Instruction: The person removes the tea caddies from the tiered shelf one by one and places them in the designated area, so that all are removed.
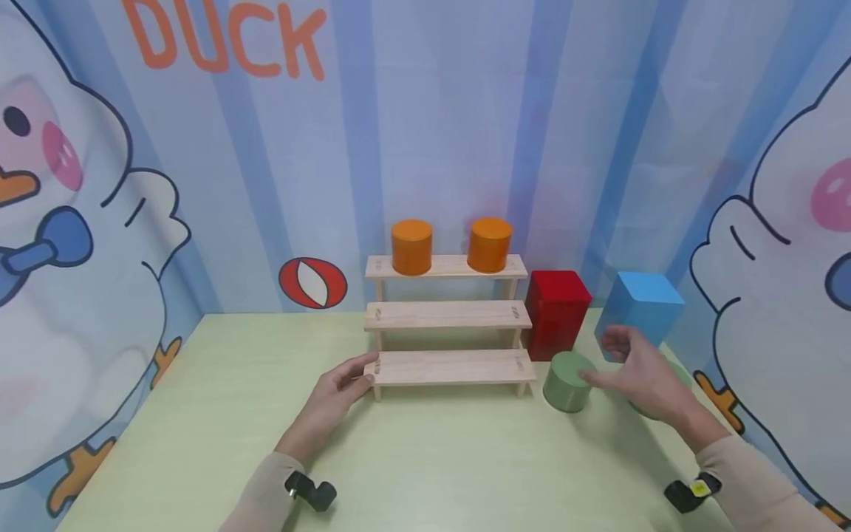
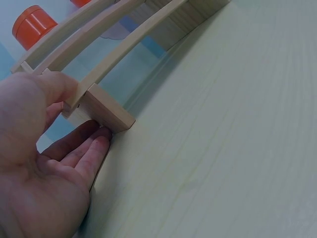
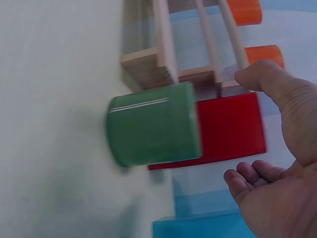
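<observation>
A three-step wooden shelf stand (image 1: pixel 448 367) stands in the middle of the table. My left hand (image 1: pixel 326 403) holds the left end of its lowest step, the thumb at the board and the other fingers (image 2: pixel 94 153) against the side leg. To the right of the stand, my right hand (image 1: pixel 648 384) hovers beside a green cylinder (image 1: pixel 565 388), with thumb and fingers spread apart and nothing between them. In the right wrist view that green cylinder (image 3: pixel 151 126) overlaps the red block. Another green cylinder (image 1: pixel 681 375) is mostly hidden behind the right hand.
Two orange cylinders (image 1: pixel 411 247) sit on the top step. A tall red block (image 1: pixel 557 318) is close against the stand's right side, with a blue block (image 1: pixel 641 299) farther right. Behind the pale table (image 1: pixel 266 355) hangs a blue printed curtain (image 1: pixel 439 133).
</observation>
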Demonstrator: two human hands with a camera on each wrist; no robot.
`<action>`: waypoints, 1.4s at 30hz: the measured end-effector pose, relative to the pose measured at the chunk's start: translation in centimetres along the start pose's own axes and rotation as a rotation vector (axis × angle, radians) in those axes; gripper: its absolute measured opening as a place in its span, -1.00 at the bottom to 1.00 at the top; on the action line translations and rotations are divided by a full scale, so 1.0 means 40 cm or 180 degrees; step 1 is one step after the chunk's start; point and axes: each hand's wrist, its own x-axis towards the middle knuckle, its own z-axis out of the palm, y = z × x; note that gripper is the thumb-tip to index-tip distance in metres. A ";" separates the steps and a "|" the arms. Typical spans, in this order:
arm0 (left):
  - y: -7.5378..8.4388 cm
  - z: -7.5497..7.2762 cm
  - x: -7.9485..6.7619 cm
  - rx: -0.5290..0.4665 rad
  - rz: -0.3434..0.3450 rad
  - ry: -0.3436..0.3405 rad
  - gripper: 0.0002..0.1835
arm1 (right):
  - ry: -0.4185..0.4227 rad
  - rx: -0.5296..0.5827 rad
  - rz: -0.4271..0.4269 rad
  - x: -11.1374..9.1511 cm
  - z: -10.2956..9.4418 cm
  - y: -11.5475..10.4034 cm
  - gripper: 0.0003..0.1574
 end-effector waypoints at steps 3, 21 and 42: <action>-0.001 -0.010 0.004 -0.0025 0.0022 -0.0028 -0.50 | 0.0033 0.0049 -0.0130 0.006 -0.031 -0.038 0.37; -0.012 -0.018 0.013 -0.0025 0.0060 -0.0034 -0.50 | 0.0557 0.0445 -0.0494 0.102 -0.079 -0.221 0.39; -0.001 -0.005 0.001 -0.0096 0.0042 0.0010 -0.50 | 0.0405 0.0658 -0.0707 0.272 -0.008 -0.345 0.31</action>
